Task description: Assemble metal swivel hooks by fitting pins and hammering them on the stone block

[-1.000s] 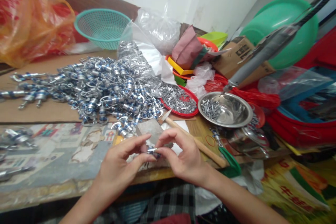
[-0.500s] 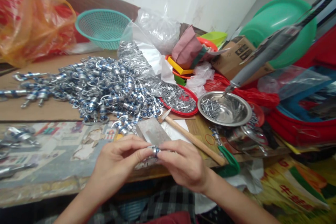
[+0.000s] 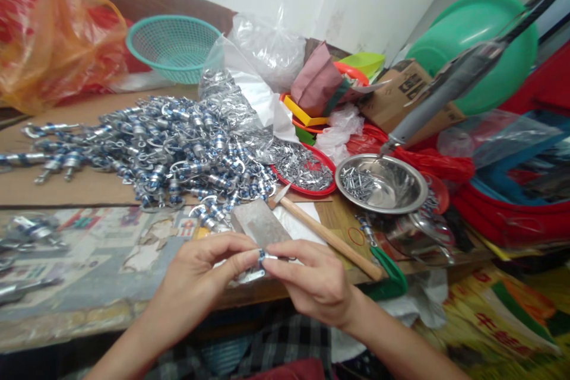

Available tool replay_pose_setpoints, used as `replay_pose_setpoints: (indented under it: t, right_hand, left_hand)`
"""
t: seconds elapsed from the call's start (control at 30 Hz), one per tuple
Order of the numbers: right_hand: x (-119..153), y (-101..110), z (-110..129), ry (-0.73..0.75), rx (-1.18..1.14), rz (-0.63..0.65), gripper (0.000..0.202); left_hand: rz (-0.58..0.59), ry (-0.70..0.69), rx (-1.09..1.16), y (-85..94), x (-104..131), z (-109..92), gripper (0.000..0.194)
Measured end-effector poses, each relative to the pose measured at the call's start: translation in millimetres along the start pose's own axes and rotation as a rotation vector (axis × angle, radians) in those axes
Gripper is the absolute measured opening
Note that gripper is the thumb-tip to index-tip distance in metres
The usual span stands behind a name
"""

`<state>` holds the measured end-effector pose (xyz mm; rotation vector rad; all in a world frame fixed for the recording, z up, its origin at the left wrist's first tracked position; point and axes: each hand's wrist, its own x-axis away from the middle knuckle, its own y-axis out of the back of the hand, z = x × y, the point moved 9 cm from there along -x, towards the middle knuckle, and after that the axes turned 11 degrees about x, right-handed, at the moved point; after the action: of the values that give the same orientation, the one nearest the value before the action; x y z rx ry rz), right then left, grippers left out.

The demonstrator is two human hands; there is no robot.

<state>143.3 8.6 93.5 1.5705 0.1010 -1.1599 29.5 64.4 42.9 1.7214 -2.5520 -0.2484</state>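
Note:
Between my two hands is a small blue-and-silver metal fitting (image 3: 262,257), held just above the table's front edge. My left hand (image 3: 209,267) pinches one end of it with thumb and forefinger. The fingers of my right hand (image 3: 307,279) close on its other end, and most of the part is hidden by fingertips. Right behind it lies a grey metal block (image 3: 260,223). A hammer with a wooden handle (image 3: 332,238) rests to the right of the block. Farther back spreads a large pile of similar blue-and-silver fittings (image 3: 178,148).
A red plate (image 3: 329,181) holds small metal pieces. To its right stands a steel bowl (image 3: 416,193) with pins inside, under a hanging grey tool (image 3: 454,92). A turquoise basket (image 3: 176,41) sits at the back, and an orange plastic bag (image 3: 66,41) at the far left.
The fitting has turned slightly between my fingers, and my right fingertips have shifted on it. More of a silver piece shows below my left fingers. The table things stay put.

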Motion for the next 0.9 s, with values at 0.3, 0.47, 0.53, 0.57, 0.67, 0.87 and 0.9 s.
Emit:
replay_pose_setpoints:
  t: [0.3,0.47,0.53,0.57,0.67,0.87,0.9]
  right_hand:
    - [-4.1,-8.6,-14.5,-0.226,-0.194,0.001,0.013]
    - [-6.7,-26.7,-33.4,-0.432,-0.353,0.129,0.010]
    - [-9.0,-32.8,-56.5,-0.461,-0.246,0.244,0.011]
    - [-9.5,-33.1,-76.2,-0.486,-0.108,0.290,0.013]
    - [-5.6,-24.8,-155.4,-0.642,0.430,0.383,0.027]
    - [6.5,-44.2,-235.5,-0.719,0.597,0.575,0.028]
    - [7.2,-46.5,-236.9,-0.714,0.601,0.580,0.030]
  left_hand:
    - [-0.130,0.191,0.270,2.7,4.0,24.0,0.018]
    - [-0.218,0.297,0.531,1.0,10.9,43.1,0.066]
    - [-0.179,0.325,0.579,-1.0,10.4,47.7,0.069]
    - [-0.144,0.344,0.602,-2.8,9.6,49.7,0.069]
    - [-0.006,0.404,0.656,-10.9,6.4,52.1,0.071]
    - [0.122,0.451,0.702,-17.5,-0.7,48.6,0.073]
    - [0.133,0.451,0.709,-17.7,-2.0,48.8,0.073]
